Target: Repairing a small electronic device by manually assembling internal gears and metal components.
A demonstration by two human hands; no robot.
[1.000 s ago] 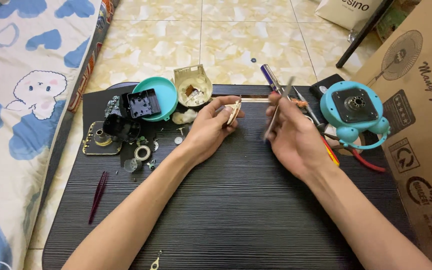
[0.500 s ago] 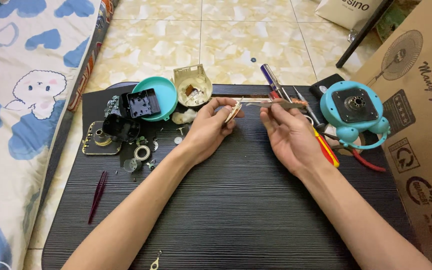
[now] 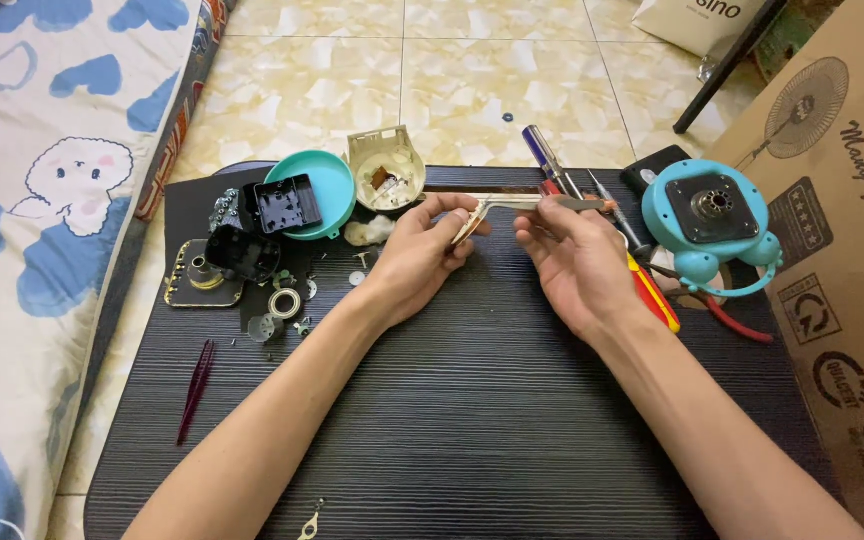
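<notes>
My left hand [image 3: 420,255] pinches a small pale part [image 3: 466,226] between thumb and fingers above the dark table [image 3: 472,420]. My right hand [image 3: 574,262] holds metal tweezers [image 3: 532,202] level, their tips pointing left at the part in my left hand. Both hands hover near the far middle of the table, a few centimetres apart.
Left of my hands lie a teal lid [image 3: 327,190], a beige housing [image 3: 385,175], black plastic shells [image 3: 282,205] and small gears. Screwdrivers [image 3: 592,195] and a teal fan motor body [image 3: 714,222] sit on the right. Maroon tweezers [image 3: 195,390] lie near the left edge. A cardboard box [image 3: 842,240] stands right.
My right hand turned the tweezers from pointing up to lying level, then brought their tips left to the part in my left hand. The left hand stayed put.
</notes>
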